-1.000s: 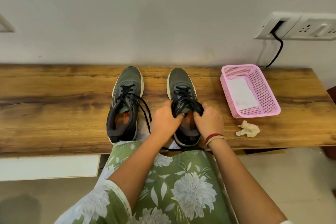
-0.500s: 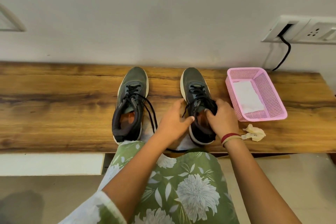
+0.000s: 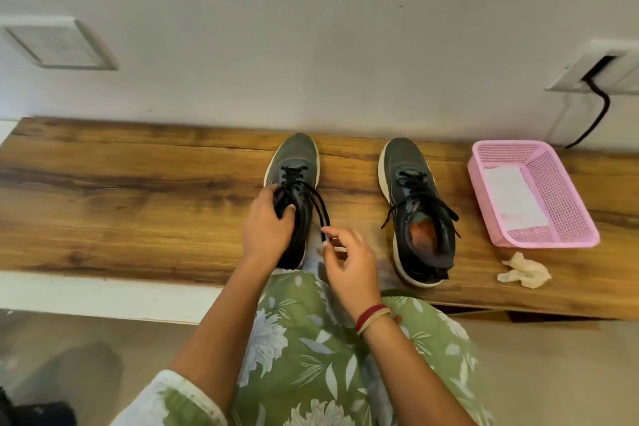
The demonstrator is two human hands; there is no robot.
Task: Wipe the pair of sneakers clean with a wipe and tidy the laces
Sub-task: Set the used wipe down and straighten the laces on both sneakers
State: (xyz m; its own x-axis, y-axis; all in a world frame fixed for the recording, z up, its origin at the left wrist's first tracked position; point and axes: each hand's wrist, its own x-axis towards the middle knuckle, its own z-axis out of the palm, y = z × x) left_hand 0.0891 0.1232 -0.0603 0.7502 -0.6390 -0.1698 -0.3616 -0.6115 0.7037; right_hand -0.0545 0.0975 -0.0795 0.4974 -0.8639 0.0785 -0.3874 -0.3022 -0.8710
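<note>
Two dark grey sneakers with black laces stand toes to the wall on a wooden bench (image 3: 121,204). My left hand (image 3: 268,228) grips the tongue and collar of the left sneaker (image 3: 295,162). Its loose black laces (image 3: 320,209) trail down to my right hand (image 3: 349,259), which pinches the lace ends between thumb and fingers. The right sneaker (image 3: 413,183) stands apart from both hands, its laces lying loosely knotted over the opening. A crumpled used wipe (image 3: 524,273) lies on the bench to the right.
A pink plastic basket (image 3: 560,190) holding a white sheet sits at the bench's right end. A black cable (image 3: 596,114) hangs from a wall socket above it. My green floral-clad knee (image 3: 311,339) is against the bench's front edge.
Both hands left the right sneaker and moved left. My left hand took hold of the left sneaker's tongue and my right hand picked up its lace ends. The view shifted left.
</note>
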